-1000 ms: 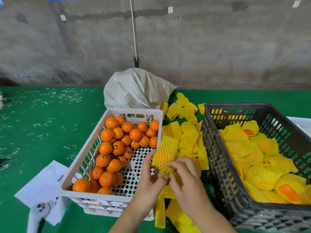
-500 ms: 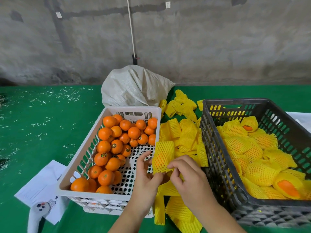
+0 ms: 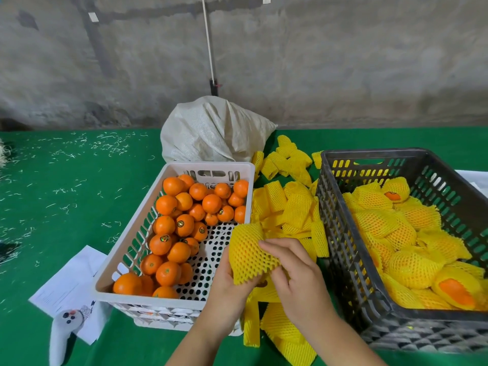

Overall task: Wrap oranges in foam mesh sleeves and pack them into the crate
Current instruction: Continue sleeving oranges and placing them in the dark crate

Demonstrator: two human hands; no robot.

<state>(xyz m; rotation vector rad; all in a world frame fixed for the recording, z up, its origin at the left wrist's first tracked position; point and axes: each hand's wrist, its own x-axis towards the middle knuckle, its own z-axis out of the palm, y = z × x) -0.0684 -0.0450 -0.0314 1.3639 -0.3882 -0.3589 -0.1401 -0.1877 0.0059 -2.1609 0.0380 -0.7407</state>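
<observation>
Both hands hold one orange inside a yellow foam mesh sleeve [image 3: 249, 253] between the two crates. My left hand [image 3: 228, 285] cups it from below. My right hand [image 3: 295, 276] grips its right side, fingers over the mesh. The white crate [image 3: 137, 233] on the left holds several bare oranges [image 3: 182, 223]. The dark crate [image 3: 343, 233] on the right holds several wrapped oranges [image 3: 412, 249]. Loose yellow sleeves [image 3: 287, 207] lie piled between the crates.
A white woven sack [image 3: 211, 130] sits behind the white crate. Papers [image 3: 68, 281] and a white controller [image 3: 62, 336] lie at the front left on the green table [image 3: 66, 186]. A concrete wall [image 3: 317, 62] stands behind.
The sleeve was flat and upright in my fingers; now it bulges round the orange and sits lower, cupped in my left hand. The view has tilted down slightly.
</observation>
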